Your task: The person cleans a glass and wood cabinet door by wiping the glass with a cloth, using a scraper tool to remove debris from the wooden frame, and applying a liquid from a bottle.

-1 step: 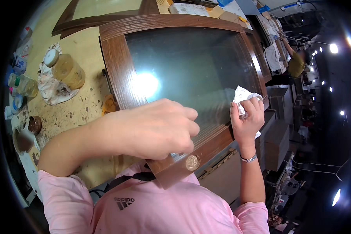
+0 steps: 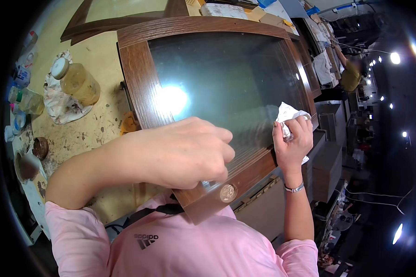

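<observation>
A brown wood-framed door panel [image 2: 136,69] with a dark glass pane [image 2: 226,69] lies in front of me. Above its near left part, my left hand [image 2: 194,150] is closed with the knuckles up. Whatever its curled fingers hold is hidden; a small pale, shiny bit shows beneath them. At the panel's right edge, my right hand [image 2: 293,138] grips a crumpled white cloth [image 2: 286,112], with the thumb toward the glass. A round hole [image 2: 227,193] is set in the near corner of the frame.
On the stained yellow table [image 2: 108,111], a white-capped jar [image 2: 81,85] of yellowish liquid stands on a stained rag [image 2: 55,104]. Nearby are a green-capped bottle [image 2: 30,100] and a small brown pot [image 2: 40,147]. Another wooden frame [image 2: 124,25] lies behind. A person [image 2: 351,76] works far right.
</observation>
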The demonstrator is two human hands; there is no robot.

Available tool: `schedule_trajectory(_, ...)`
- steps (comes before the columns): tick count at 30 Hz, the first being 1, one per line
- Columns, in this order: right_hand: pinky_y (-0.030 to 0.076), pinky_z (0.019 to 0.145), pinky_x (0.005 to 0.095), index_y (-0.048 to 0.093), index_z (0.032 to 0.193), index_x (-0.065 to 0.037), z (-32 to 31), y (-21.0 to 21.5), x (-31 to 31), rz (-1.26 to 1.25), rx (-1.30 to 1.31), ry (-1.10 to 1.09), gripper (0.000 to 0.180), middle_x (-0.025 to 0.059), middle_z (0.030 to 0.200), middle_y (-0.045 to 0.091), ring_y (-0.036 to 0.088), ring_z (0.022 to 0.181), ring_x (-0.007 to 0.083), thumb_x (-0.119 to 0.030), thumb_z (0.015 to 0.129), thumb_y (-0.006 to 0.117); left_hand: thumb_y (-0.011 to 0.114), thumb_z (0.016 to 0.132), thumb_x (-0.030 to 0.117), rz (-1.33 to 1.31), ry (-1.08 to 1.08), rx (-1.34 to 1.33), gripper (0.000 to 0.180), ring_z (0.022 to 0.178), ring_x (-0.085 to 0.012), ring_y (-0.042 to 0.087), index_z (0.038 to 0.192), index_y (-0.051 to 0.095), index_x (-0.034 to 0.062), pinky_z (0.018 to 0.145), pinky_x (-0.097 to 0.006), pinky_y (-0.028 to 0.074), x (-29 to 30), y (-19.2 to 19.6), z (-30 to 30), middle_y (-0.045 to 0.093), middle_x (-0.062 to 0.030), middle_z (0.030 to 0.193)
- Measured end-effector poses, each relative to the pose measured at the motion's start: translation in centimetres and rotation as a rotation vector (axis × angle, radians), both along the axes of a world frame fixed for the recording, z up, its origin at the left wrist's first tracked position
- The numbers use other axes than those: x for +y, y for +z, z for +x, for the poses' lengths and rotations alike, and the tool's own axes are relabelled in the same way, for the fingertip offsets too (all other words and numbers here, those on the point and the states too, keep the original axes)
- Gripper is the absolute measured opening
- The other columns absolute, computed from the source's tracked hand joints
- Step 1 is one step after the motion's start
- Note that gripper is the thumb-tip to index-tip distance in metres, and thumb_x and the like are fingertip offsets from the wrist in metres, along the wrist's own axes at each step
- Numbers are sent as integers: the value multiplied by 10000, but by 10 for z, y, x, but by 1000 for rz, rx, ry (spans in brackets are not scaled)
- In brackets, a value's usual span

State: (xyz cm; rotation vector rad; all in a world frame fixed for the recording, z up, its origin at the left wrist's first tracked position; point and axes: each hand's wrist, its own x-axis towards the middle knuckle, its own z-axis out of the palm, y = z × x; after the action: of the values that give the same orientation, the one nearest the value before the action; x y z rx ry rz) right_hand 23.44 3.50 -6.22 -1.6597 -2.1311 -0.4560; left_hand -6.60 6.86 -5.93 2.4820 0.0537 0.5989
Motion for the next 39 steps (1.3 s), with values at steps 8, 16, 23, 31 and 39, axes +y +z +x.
schedule_trajectory(8,409,666,414,595,751,-39,-5,3,0,-9,10,44,203,98,763,525,514,753,314,-140,786,768,685,641,154,20,78,-110,80,797,-195,518,648,637,90,632,-332,439,-3,-9,6,507,6,702)
schedule_trajectory(16,413,661,411,615,743,-70,0,1,-1,-7,16,22,199,68,750,542,516,743,298,-167,746,788,680,643,138,-22,38,-51,75,778,-193,509,675,635,88,611,-335,435,-2,-5,5,503,8,737)
schedule_trajectory(23,419,666,428,615,736,-71,1,0,3,18,28,40,196,82,756,548,529,754,315,-173,742,783,731,608,93,-98,375,-135,206,671,-193,537,813,746,89,548,-326,428,-17,13,-31,598,10,760)
schedule_trajectory(31,420,738,460,580,733,-46,5,2,-1,31,19,120,196,132,778,515,510,787,369,-140,782,745,651,826,-74,-648,1349,-278,170,698,-228,588,960,732,-10,635,-319,465,-113,-35,-94,652,-114,819)
schedule_trajectory(39,421,791,485,560,757,-22,2,5,-5,-3,34,272,183,138,793,499,492,811,374,-107,799,717,644,852,-19,-482,1898,23,157,838,-297,652,965,730,48,746,-381,521,-225,-156,-104,672,-96,893)
